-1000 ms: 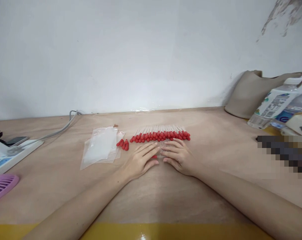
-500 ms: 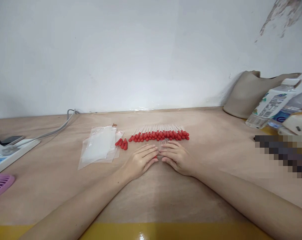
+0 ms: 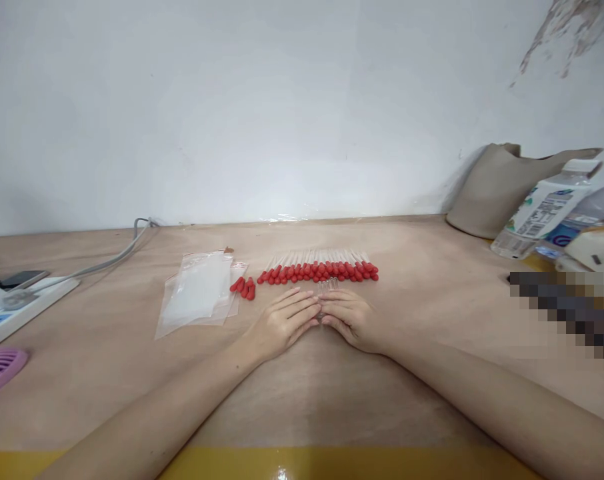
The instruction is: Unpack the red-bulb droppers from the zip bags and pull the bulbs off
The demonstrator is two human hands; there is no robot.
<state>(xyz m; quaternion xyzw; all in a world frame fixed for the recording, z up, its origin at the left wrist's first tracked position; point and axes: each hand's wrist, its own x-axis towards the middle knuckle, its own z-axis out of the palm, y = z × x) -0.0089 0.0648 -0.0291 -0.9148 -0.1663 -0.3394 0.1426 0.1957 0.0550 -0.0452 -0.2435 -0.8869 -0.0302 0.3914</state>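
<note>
My left hand [image 3: 285,323] and my right hand [image 3: 351,318] meet over the table with their fingertips almost touching. Both are closed, thumbs pressed toward the fingers. A bit of clear glass tube [image 3: 321,316] shows between the fingertips; the red rubber bulb in my left fingers is now covered. Just beyond the right fingers lie several clear glass tubes [image 3: 328,285], partly hidden. Behind them runs a row of glass droppers with red rubber bulbs [image 3: 317,270], thin tips pointing to the wall. Several loose red bulbs [image 3: 245,287] lie left of the row.
Clear zip bags [image 3: 199,290] are stacked at the left. Farther left are a power strip [image 3: 37,303] with a grey cable [image 3: 107,263] and a purple slotted object [image 3: 2,370]. A plastic bottle [image 3: 545,210] and a grey-beige container [image 3: 487,190] stand at the right.
The fingertips of both hands have come closer together, my left hand shifting slightly right. The red bulb and most of the tube between them are now covered.
</note>
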